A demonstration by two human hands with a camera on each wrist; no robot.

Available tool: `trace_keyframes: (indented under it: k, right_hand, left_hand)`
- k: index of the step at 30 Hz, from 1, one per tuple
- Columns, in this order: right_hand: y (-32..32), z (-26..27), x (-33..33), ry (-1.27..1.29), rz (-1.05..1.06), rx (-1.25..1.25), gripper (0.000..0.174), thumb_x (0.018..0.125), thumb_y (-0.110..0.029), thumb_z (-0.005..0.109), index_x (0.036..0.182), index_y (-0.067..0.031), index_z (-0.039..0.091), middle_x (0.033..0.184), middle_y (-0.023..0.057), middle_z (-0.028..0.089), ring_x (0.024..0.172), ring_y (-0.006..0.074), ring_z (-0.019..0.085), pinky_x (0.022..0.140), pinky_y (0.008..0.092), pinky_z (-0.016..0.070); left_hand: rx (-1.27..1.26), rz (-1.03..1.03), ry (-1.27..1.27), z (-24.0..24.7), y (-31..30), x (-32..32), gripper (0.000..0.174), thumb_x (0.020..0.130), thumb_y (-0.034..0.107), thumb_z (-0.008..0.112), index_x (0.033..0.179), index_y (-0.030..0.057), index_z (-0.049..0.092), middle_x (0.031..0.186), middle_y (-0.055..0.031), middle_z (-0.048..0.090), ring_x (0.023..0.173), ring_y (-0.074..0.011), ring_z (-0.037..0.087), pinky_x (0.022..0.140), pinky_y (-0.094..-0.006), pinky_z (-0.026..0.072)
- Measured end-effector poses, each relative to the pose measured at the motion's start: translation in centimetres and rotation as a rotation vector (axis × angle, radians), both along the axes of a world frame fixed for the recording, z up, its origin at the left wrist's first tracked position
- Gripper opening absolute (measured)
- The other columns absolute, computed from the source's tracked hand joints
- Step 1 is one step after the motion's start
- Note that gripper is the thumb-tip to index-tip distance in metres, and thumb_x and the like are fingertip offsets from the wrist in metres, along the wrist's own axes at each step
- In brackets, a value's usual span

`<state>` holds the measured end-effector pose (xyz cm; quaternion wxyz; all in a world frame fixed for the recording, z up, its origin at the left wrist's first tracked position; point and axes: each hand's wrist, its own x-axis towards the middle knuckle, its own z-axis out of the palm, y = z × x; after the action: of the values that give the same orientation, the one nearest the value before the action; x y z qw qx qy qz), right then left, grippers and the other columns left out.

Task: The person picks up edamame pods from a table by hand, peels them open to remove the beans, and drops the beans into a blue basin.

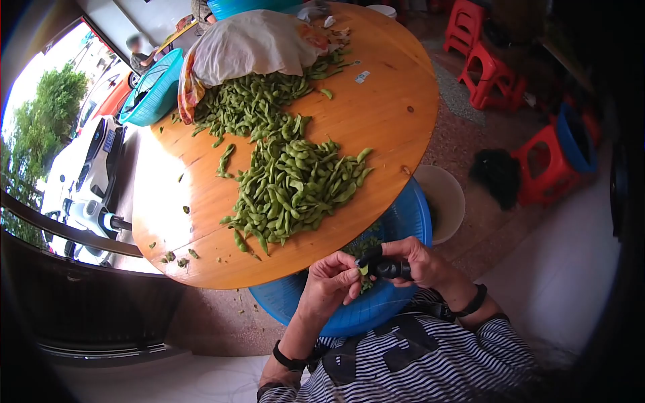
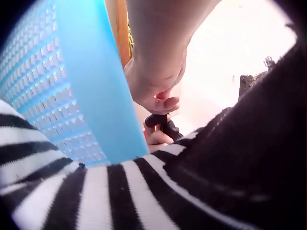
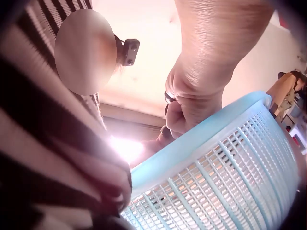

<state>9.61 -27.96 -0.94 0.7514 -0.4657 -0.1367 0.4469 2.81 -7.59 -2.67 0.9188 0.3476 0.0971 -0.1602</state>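
Two-handed, pinching a small, slender green pod (image 1: 364, 270) between the thumb and fingertips of the left hand (image 1: 329, 285). Gripping a black, apparently plastic-handled cutting tool (image 1: 393, 270) in the right hand (image 1: 423, 262), with fingers curled round the handle and the working end right at the pod. Looks, as a judgement, like the trimming step, at one tip of the pod. Calls next, probably, for holding the pod steady, lining up its tip and squeezing the handle gently, well clear of the left fingertips. Cannot tell from these views whether to call the tip cut or whole.

Directly below the grip, see a round blue plastic basket (image 1: 418, 218) with small green pieces (image 1: 367, 285) inside. Just beyond the grip, find the round, orange-brown wooden table (image 1: 390, 114), bearing a loose heap of plump green pods (image 1: 289, 181). Farther out, notice more pods partly under a whitish cloth (image 1: 255, 47). Beside the basket, to the right of the grip, note a round pale tub (image 1: 455, 201).

Can read no brand on the tool. Can make out a small printed label (image 1: 362, 76) on the far tabletop and a blue car number plate (image 1: 108, 140) far left, both too small to read.
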Motion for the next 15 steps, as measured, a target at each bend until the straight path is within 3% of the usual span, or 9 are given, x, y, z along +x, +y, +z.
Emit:
trace_keyframes:
  k: [2,3,5,9,12,14,15]
  right_hand:
    - [0.0,-0.4,0.1,-0.168,-0.031,-0.104,0.041,0.080,0.001,0.041,0.112,-0.0024,0.066,0.074,-0.0030,0.055,0.058,0.0008,0.043,0.049,0.0168,0.0330]
    - [0.1,-0.6,0.1,-0.168,-0.031,-0.104,0.041,0.080,0.001,0.041,0.112,-0.0024,0.066,0.074,-0.0030,0.055,0.058,0.0008,0.043,0.049,0.0168,0.0330]
    - [0.3,-1.1,0.0,-0.452,-0.073,-0.116,0.039,0.081,0.003,0.041,0.112,-0.0007,0.065,0.073,-0.0044,0.051,0.061,0.0012,0.043,0.051,0.0176,0.0328]
    - [0.6,-0.1,-0.2,-0.417,-0.056,-0.258,0.040,0.078,-0.001,0.042,0.112,0.0010,0.064,0.075,-0.0047,0.048,0.065,0.0023,0.043,0.055,0.0191,0.0344]
    - [0.7,0.1,-0.4,-0.198,-0.079,-0.244,0.041,0.074,-0.005,0.044,0.110,0.0019,0.063,0.079,-0.0035,0.048,0.068,0.0029,0.043,0.058,0.0203,0.0359]
    - [0.6,-1.3,-0.4,-0.395,-0.119,-0.181,0.042,0.070,-0.007,0.045,0.107,0.0026,0.061,0.083,0.0004,0.050,0.070,0.0062,0.046,0.062,0.0234,0.0407]
    - [0.7,-0.9,-0.4,-0.395,-0.119,-0.181,0.042,0.070,-0.007,0.045,0.107,0.0026,0.061,0.083,0.0004,0.050,0.070,0.0062,0.046,0.062,0.0234,0.0407]
  left_hand:
    - [0.298,0.079,-0.082,0.2,-0.5,-0.2,0.006,0.087,0.000,0.066,0.091,-0.0008,0.061,0.079,-0.0092,0.065,0.054,-0.0091,0.054,0.046,-0.0204,0.0417]
    - [0.298,0.079,-0.082,0.0,-0.9,-0.3,0.006,0.087,0.000,0.066,0.091,-0.0008,0.061,0.079,-0.0092,0.065,0.054,-0.0091,0.054,0.046,-0.0204,0.0417]
    - [0.790,0.120,-0.164,-0.3,-1.4,-0.6,0.010,0.086,0.000,0.068,0.092,-0.0012,0.061,0.078,-0.0074,0.064,0.056,-0.0068,0.054,0.049,-0.0203,0.0427]
    - [0.873,0.131,-0.236,-1.5,-0.9,-0.5,0.015,0.084,-0.001,0.070,0.097,-0.0020,0.062,0.079,-0.0056,0.064,0.060,-0.0047,0.055,0.052,-0.0199,0.0442]
    - [0.899,0.181,-0.330,-2.1,-0.9,-0.3,0.019,0.085,0.000,0.069,0.103,-0.0023,0.063,0.078,-0.0079,0.064,0.061,-0.0067,0.057,0.054,-0.0210,0.0461]
    - [1.406,0.414,-0.684,-2.4,-1.7,0.2,0.024,0.085,0.003,0.070,0.107,-0.0030,0.062,0.078,-0.0111,0.064,0.061,-0.0108,0.059,0.056,-0.0217,0.0476]
    - [1.406,0.414,-0.684,-2.0,-2.1,0.3,0.024,0.085,0.003,0.070,0.107,-0.0030,0.062,0.078,-0.0111,0.064,0.061,-0.0108,0.059,0.056,-0.0217,0.0476]
